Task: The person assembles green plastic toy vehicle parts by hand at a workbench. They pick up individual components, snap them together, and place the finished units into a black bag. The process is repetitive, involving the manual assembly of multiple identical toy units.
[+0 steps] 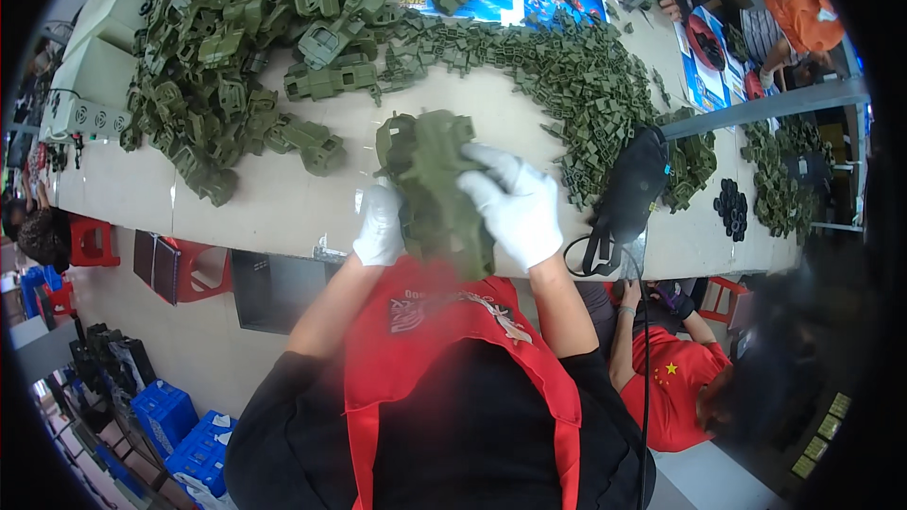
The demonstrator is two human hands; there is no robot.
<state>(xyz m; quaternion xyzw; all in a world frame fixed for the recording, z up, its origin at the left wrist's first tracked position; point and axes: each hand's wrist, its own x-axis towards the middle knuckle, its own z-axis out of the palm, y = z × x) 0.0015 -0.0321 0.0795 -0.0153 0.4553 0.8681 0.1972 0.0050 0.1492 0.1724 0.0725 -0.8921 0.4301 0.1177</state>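
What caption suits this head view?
Two gloved hands, left hand and right hand, grip a green toy vehicle above the table.

Both forearms rose from the lower edge, bare, elbows bent. The left hand [380, 225] and right hand [515, 206], in 2 white gloves, were curled closed, close together.

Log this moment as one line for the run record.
left hand: holds olive plastic toy body | right hand: grips same | table: piles of olive parts

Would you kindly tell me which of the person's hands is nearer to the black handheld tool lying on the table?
Right. The right hand grips the green toy body just left of the black tool; the left hand is beyond it, farther left.
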